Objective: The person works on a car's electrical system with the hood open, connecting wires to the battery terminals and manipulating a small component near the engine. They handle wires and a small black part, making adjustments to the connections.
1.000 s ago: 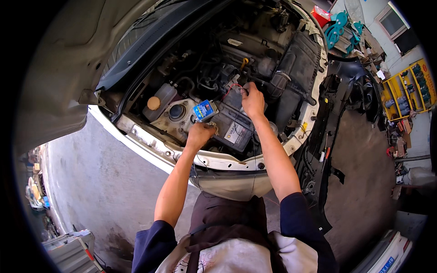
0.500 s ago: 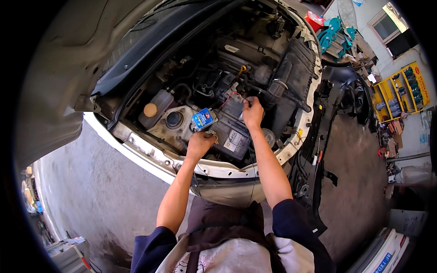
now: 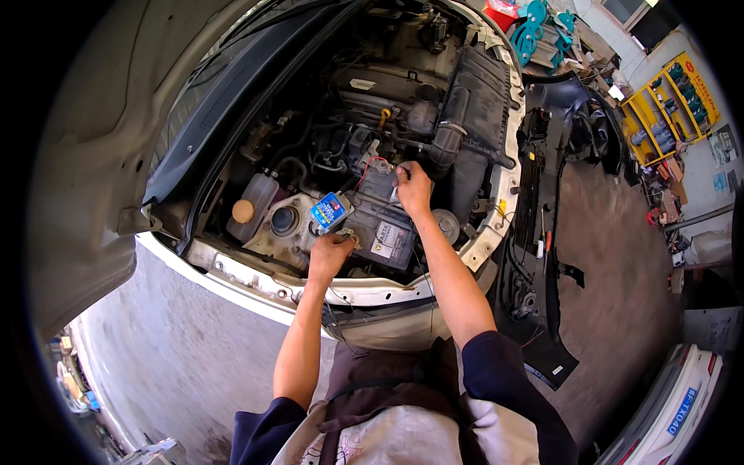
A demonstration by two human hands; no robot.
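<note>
A dark car battery (image 3: 380,222) with a pale label sits in the open engine bay before me. My left hand (image 3: 329,257) is closed at the battery's near left corner, beside a metal terminal clamp (image 3: 353,239); what its fingers grip is hidden. Just beyond that hand, a small blue box-like thing (image 3: 331,211) with a printed face rests at the battery's left edge. Over the battery's far right end, my right hand (image 3: 414,187) is closed in a pinch, its fingertips covering what they hold. A thin red wire (image 3: 363,172) runs near those fingers.
A translucent reservoir (image 3: 260,192) with a tan cap stands left of the battery. The raised hood (image 3: 85,139) fills the left. A removed black bumper (image 3: 535,271) lies on the right floor, with a screwdriver (image 3: 549,242). Farther right stands a yellow rack (image 3: 647,128).
The view has shifted, so the engine bay appears slightly farther left and higher. Both hands stay at the same places on the battery, still closed.
</note>
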